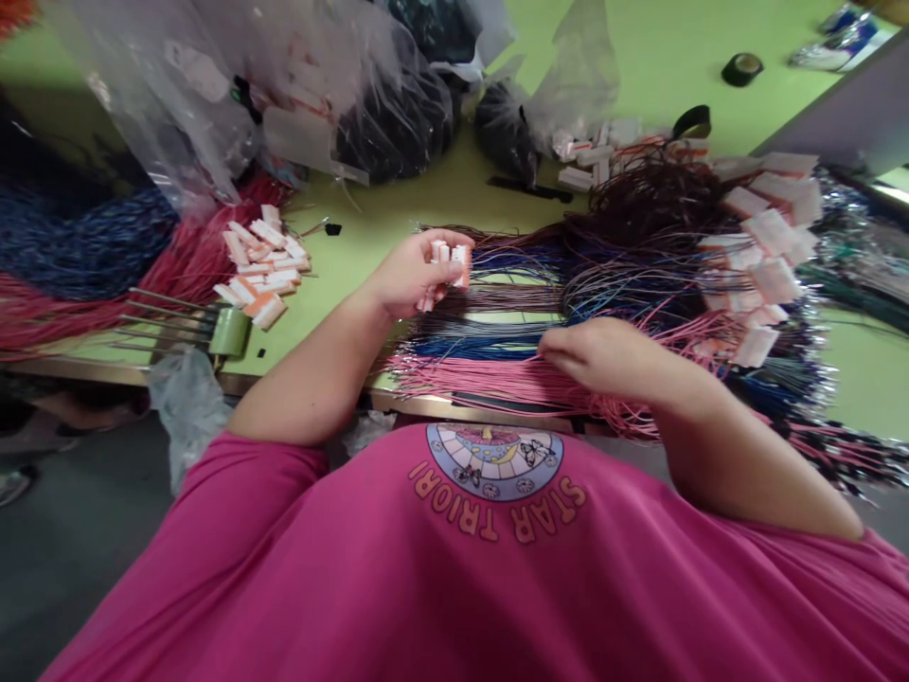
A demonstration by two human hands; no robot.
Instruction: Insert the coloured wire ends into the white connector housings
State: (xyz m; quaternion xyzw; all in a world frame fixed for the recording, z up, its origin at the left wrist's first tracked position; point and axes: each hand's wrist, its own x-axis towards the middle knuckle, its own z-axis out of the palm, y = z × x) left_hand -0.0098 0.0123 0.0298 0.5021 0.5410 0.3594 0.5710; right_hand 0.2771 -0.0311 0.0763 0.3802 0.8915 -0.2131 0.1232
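Note:
Several small white-and-orange connector housings (pixel 460 267) are gripped in my left hand (pixel 418 273), which is raised over the left ends of the sorted wires. My right hand (pixel 600 358) is closed, thumb and fingers pinched together, over the blue wires (pixel 490 349) and pink wires (pixel 497 377); whether a wire is between the fingertips I cannot make out. Brown wires (pixel 515 298) lie in a row farther back. At their right ends sit several larger white-and-orange connectors (pixel 771 246). A loose pile of white connectors (pixel 266 265) lies to the left of my left hand.
A green cylinder with metal rods (pixel 228 332) lies by the table's front edge. Clear plastic bags (pixel 398 104) with dark contents stand at the back. A roll of black tape (pixel 742 69) is at the far right. Red and blue wire bundles (pixel 78 246) cover the left side.

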